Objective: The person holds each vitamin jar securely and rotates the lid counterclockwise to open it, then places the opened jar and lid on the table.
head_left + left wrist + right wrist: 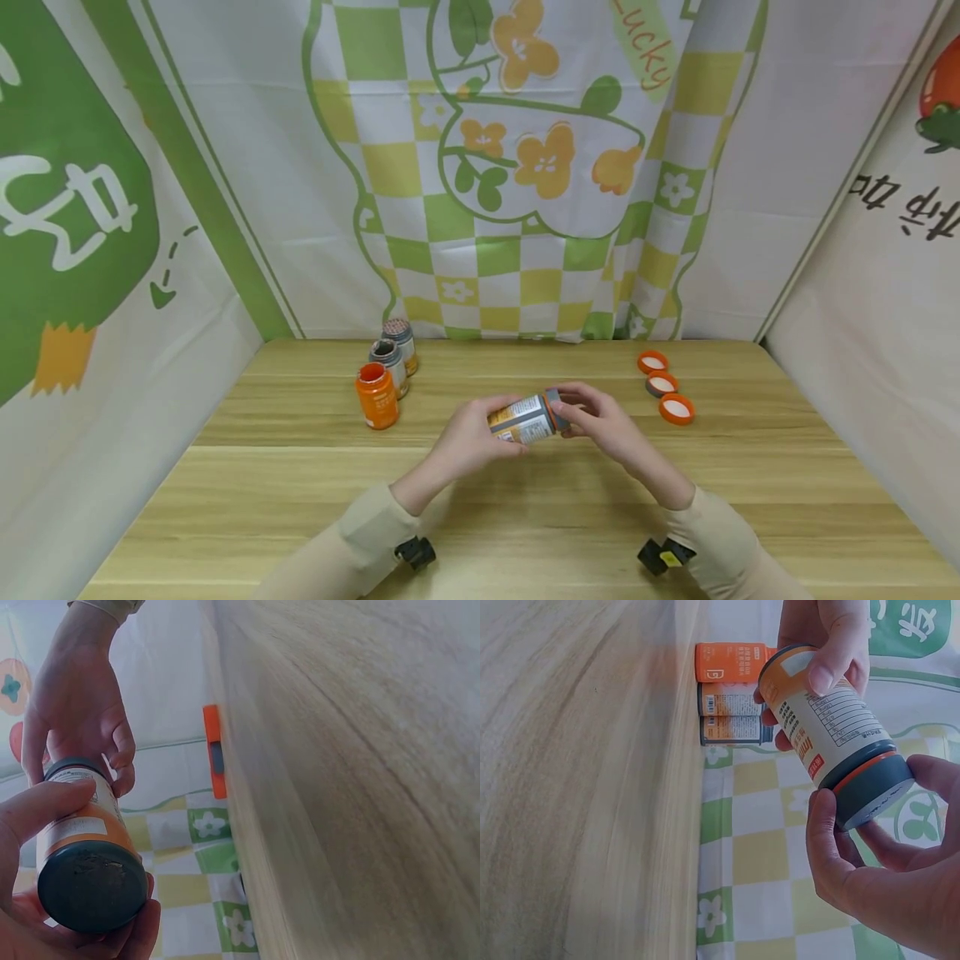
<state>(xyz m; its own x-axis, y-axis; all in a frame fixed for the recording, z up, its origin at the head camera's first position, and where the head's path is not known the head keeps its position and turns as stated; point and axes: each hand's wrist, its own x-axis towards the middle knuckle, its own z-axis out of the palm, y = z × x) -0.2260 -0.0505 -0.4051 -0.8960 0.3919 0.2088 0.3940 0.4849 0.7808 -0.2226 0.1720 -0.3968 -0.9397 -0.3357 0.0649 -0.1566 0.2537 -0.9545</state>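
Above the middle of the table, my left hand [471, 435] grips a supplement bottle [522, 419] round its body. The bottle has a white and orange label and a dark grey base, and lies tilted, its top toward the right. My right hand [609, 423] pinches its dark grey cap [874, 793] between thumb and fingers. A thin orange band shows between cap and bottle neck in the right wrist view; whether the cap is loose I cannot tell. In the left wrist view the bottle's dark base [92, 889] faces the camera.
On the left stand three uncapped bottles: an orange bottle [377, 406] in front, a grey bottle [401, 382] behind it, another grey bottle [409, 354] farthest back. At right lie an orange cap [652, 362], a grey-orange cap [662, 384] and another orange cap [677, 409], white insides up.
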